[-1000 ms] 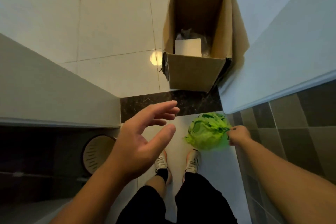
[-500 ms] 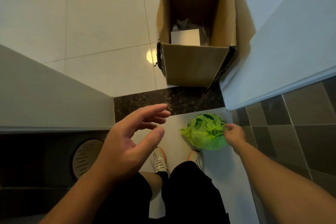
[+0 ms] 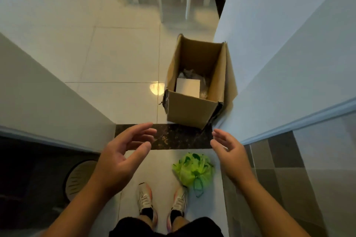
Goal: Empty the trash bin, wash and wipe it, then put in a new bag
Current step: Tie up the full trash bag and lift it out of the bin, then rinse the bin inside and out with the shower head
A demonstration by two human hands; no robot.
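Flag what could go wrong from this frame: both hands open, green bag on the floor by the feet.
1. The tied green plastic trash bag lies on the tile right beside the right white sneaker; a step forward could catch its dangling tie.
2. Neither the left hand nor the right hand holds anything, so the bag may get left behind.
3. The open brown cardboard box narrows the doorway ahead past the dark stone threshold.

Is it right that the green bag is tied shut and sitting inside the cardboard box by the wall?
Not quite. The green bag is tied shut, but it sits on the floor by the person's right shoe, not inside the cardboard box. The head view shows the box past the dark threshold strip, holding other things.
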